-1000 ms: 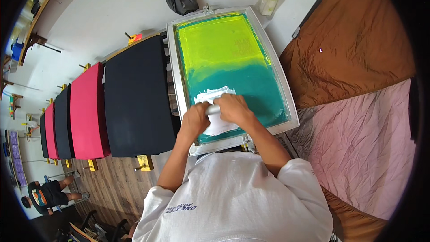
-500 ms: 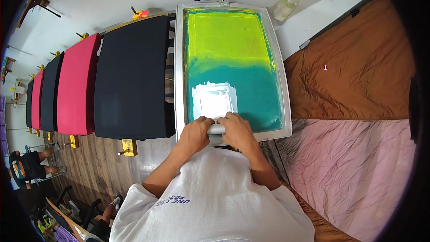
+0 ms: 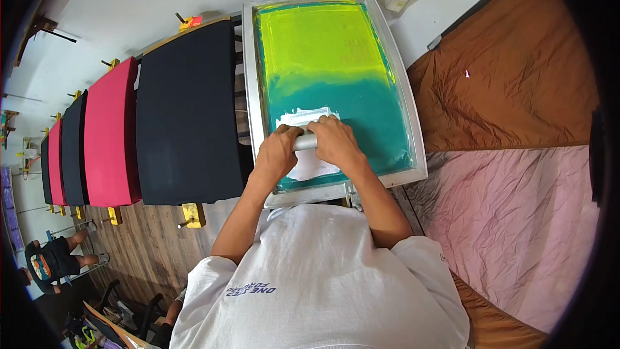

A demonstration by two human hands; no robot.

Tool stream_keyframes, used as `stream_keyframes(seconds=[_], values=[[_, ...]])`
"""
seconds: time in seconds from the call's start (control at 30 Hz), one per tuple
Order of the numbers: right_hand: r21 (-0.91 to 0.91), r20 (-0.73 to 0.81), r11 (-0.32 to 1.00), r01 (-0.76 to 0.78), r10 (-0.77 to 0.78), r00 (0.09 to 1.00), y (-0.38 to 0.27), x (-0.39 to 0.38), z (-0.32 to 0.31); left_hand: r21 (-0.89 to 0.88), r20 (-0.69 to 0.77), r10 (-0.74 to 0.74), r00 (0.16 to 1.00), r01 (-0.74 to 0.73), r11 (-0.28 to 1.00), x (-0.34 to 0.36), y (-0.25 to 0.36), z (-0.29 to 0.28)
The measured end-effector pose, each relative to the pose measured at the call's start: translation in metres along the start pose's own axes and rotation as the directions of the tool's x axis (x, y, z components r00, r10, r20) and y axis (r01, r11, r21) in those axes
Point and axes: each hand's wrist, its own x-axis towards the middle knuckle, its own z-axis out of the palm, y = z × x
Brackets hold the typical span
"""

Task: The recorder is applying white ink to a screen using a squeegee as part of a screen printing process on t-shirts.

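Room: print shop with wooden floor; a row of black and red platens (image 3: pixel 187 113) runs left of the framed screen (image 3: pixel 332 84), brown and pink cloths (image 3: pixel 510 155) to its right.
Squeegee (image 3: pixel 306 141): lies across the screen's teal lower half, by the white ink (image 3: pixel 303 118).
Handling: likely light and stiff, the ink slick; best held along the handle, one hand at each end.
Left hand (image 3: pixel 276 154): fingers curled tight around the handle's left end.
Right hand (image 3: pixel 336 142): fingers clasped over its right end.
Arms: both forearms reach forward, elbows bent.
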Motion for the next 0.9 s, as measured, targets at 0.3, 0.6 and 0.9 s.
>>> stream_keyframes(seconds=[0.3,0.6,0.9], values=[[0.042,0.047,0.998,-0.042,0.04,0.998,-0.011,-0.034,0.003,-0.011,0.037,-0.084,0.996,0.084,0.996,-0.03,0.012,0.009],[0.074,0.082,0.995,-0.074,0.068,0.994,-0.021,-0.079,0.004,-0.062,0.1,-0.143,0.985,0.15,0.987,-0.065,0.031,0.013],[0.012,0.112,0.998,-0.054,0.053,0.992,-0.003,-0.029,-0.03,-0.023,0.03,-0.07,0.997,0.071,0.997,-0.015,0.024,0.007]])
